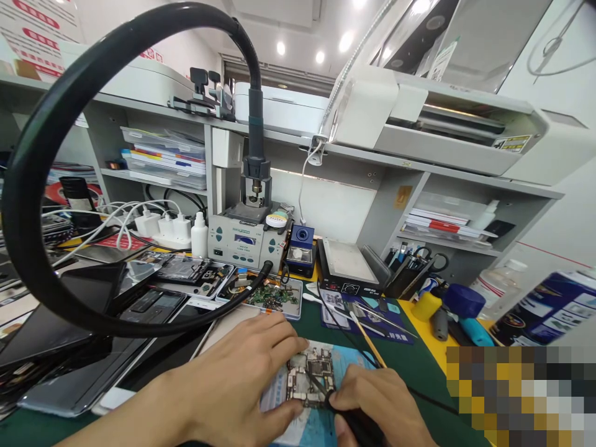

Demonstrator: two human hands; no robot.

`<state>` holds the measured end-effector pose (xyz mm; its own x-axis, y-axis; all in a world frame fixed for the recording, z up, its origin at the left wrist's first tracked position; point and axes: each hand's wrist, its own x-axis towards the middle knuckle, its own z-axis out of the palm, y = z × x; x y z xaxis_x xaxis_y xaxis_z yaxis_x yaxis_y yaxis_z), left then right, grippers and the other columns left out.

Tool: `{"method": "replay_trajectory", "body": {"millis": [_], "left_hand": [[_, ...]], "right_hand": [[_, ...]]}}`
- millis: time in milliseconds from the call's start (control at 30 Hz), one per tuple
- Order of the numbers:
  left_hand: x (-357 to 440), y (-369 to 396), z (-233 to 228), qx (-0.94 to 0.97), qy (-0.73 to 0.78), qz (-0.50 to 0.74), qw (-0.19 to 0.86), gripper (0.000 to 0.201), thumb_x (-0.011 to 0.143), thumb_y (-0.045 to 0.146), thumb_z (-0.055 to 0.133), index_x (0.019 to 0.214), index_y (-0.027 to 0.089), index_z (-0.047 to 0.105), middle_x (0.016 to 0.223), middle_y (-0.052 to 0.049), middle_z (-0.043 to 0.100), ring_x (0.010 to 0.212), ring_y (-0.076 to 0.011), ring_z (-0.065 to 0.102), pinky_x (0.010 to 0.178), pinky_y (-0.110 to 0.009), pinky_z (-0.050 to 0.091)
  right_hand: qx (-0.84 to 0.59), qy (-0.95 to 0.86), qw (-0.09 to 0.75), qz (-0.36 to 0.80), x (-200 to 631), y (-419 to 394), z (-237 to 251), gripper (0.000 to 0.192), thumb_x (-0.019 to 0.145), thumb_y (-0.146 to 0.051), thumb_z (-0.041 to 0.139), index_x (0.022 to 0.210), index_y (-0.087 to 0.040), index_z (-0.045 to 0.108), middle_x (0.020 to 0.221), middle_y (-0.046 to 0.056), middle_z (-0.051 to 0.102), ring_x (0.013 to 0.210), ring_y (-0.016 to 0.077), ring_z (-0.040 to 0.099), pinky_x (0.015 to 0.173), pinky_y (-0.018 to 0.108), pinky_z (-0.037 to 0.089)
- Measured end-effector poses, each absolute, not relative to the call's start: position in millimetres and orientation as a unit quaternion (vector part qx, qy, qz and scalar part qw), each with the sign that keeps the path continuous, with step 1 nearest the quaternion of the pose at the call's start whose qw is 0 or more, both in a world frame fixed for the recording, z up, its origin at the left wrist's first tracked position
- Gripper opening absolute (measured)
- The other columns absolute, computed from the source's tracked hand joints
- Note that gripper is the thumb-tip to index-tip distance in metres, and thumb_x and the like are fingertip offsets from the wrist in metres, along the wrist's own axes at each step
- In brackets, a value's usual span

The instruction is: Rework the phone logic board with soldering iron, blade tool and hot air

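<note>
Now, grip: the right hand (372,397) is pinched around a black tool (344,415), its thin tip laid on the circuit board (310,377).
Left hand: the left hand (246,372) lies flat with fingers spread but loosely together, its fingertips resting on the board's edge at 9 o'clock; it grasps nothing.
Board: it sits on a pale blue mat (321,422) on the green table top (410,366), between the two hands, bare chips facing up.
Stick: a thin yellow-handled tool (367,341) lies slanted at 1 o'clock from the board, just beside the right hand.
Cable: a dark wire (339,329) runs from the right hand up toward 12 o'clock.
Tray: a metal tray of small green parts (270,297) lies at 11 o'clock, near the left fingertips.
Hose: a thick black hose (28,161) loops wide from 9 o'clock up over to a grey station (242,239) at 12 o'clock.
Hot plate: a black box with a pale top (347,267) stands at 1 o'clock, past the tray.
Phones: opened phones and dark screens (153,304) are piled at 9 to 10 o'clock.
Far right: a blue-capped tool (463,301) and a yellow cup (426,305) sit at 2 o'clock, well apart from the hands.
</note>
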<state>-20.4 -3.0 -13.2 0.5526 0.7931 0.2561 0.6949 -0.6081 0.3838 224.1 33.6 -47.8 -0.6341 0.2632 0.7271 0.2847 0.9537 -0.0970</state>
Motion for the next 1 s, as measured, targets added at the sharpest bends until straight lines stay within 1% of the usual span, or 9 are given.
{"method": "replay_trajectory", "body": {"millis": [133, 333, 533, 700, 867, 1000], "left_hand": [[-21, -2, -13, 0.872, 0.428, 0.206, 0.117, 0.046, 0.084, 0.034, 0.067, 0.127, 0.018, 0.061, 0.11, -0.01, 0.065, 0.106, -0.0295, 0.059, 0.1, -0.048, 0.048], [-21, -3, -13, 0.871, 0.429, 0.207, 0.12, 0.045, 0.084, 0.034, 0.067, 0.125, 0.018, 0.062, 0.109, -0.01, 0.065, 0.106, -0.029, 0.059, 0.1, -0.046, 0.048], [-21, -5, -15, 0.872, 0.425, 0.211, 0.118, 0.044, 0.084, 0.033, 0.067, 0.125, 0.018, 0.062, 0.11, -0.01, 0.065, 0.107, -0.0287, 0.059, 0.102, -0.046, 0.047], [-21, -3, -12, 0.872, 0.427, 0.206, 0.12, 0.046, 0.083, 0.034, 0.068, 0.126, 0.017, 0.062, 0.109, -0.01, 0.065, 0.106, -0.0292, 0.059, 0.1, -0.047, 0.048], [-21, -3, -11, 0.874, 0.426, 0.203, 0.112, 0.044, 0.084, 0.034, 0.067, 0.125, 0.018, 0.062, 0.106, -0.009, 0.066, 0.104, -0.0291, 0.059, 0.102, -0.047, 0.046], [-21, -4, -11, 0.875, 0.426, 0.2, 0.113, 0.043, 0.084, 0.035, 0.066, 0.124, 0.017, 0.062, 0.106, -0.01, 0.066, 0.103, -0.0295, 0.06, 0.1, -0.048, 0.047]], "right_hand": [[-0.151, -0.905, 0.397, -0.011, 224, 34, -49, 0.022, 0.079, -0.006, 0.05, 0.091, -0.023, 0.049, 0.065, -0.005, 0.055, 0.05, 0.0124, 0.059, 0.051, 0.028, 0.035], [-0.153, -0.899, 0.41, -0.018, 223, 32, -46, 0.023, 0.078, -0.005, 0.053, 0.092, -0.023, 0.051, 0.065, -0.004, 0.059, 0.048, 0.013, 0.06, 0.05, 0.027, 0.039], [-0.149, -0.896, 0.419, -0.025, 222, 35, -51, 0.024, 0.077, -0.005, 0.05, 0.093, -0.023, 0.05, 0.064, -0.005, 0.055, 0.047, 0.0122, 0.059, 0.049, 0.027, 0.036], [-0.144, -0.882, 0.448, -0.027, 222, 37, -59, 0.019, 0.078, -0.008, 0.048, 0.09, -0.023, 0.049, 0.061, -0.006, 0.052, 0.046, 0.012, 0.058, 0.048, 0.028, 0.033], [-0.142, -0.895, 0.422, -0.019, 224, 38, -57, 0.021, 0.077, -0.007, 0.051, 0.09, -0.023, 0.049, 0.062, -0.006, 0.054, 0.047, 0.0118, 0.059, 0.049, 0.027, 0.033], [-0.144, -0.894, 0.423, -0.018, 225, 36, -55, 0.02, 0.077, -0.007, 0.05, 0.09, -0.023, 0.05, 0.064, -0.006, 0.055, 0.049, 0.0118, 0.06, 0.051, 0.026, 0.036]]}}
